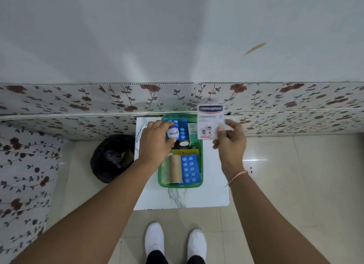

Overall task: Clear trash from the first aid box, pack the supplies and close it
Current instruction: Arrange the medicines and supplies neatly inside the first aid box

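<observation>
Left hand (155,139) over the far half of the green first aid box (200,165), fingers closed around a small white jar (173,132) with a blue label, jar held just above the box contents. Right hand (229,138) raised beside the box's right rim, thumb and fingers pinching the lower edge of a white flat packet (210,121) with a dark blue band across the top, packet upright and blurred, print unreadable. Thin thread band (237,176) around the right wrist.

Box open, resting on a small white marble-pattern table (214,194), pushed near the floral wall panel (78,100). Inside, near half: a brown cardboard tube (175,169) lying lengthwise, touching a blue blister strip (190,170) on its right. Yellow strip (185,151) crosswise in the middle. Far half: another blue blister strip (182,129), a green and white carton (192,131), a small round white cap (183,143).

Black-lined bin (110,159) on the floor just left of the table, crumpled scraps inside. White shoes (154,238) below, on pale floor tiles.
</observation>
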